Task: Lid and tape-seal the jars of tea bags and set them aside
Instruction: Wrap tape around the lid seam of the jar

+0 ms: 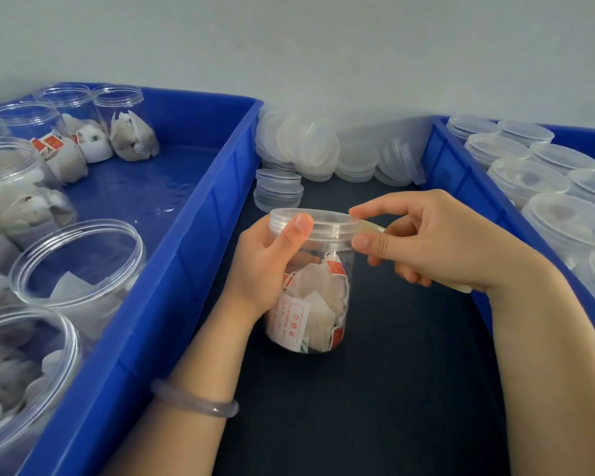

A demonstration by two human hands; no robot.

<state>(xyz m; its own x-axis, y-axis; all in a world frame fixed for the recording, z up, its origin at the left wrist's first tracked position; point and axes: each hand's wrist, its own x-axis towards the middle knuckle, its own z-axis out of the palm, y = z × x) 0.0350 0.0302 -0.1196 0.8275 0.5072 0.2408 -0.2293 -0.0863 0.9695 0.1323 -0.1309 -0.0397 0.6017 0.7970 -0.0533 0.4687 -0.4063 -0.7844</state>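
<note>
1. Clear plastic jar of tea bags (310, 304) stands upright on the dark desk (375, 389), between the left blue plastic tray (172, 269) and the right blue plastic tray (461, 173). Its clear flat lid (318, 219) is already on.
2. Left hand (265, 266) is wrapped round the jar's upper wall with the thumb on the lid edge.
3. Right hand (437, 242) pinches a translucent yellowish tape strip (371, 228) at the lid's right rim. There may be a roll in the palm, but I can't confirm it.
4. My read: lidding is done and taping is starting at the lid-jar seam.
5. Next: rotate the jar, keep the tape taut, cover the seam all round and tear off. Then park it with the lidded jars (529, 176) in the right tray.
</note>
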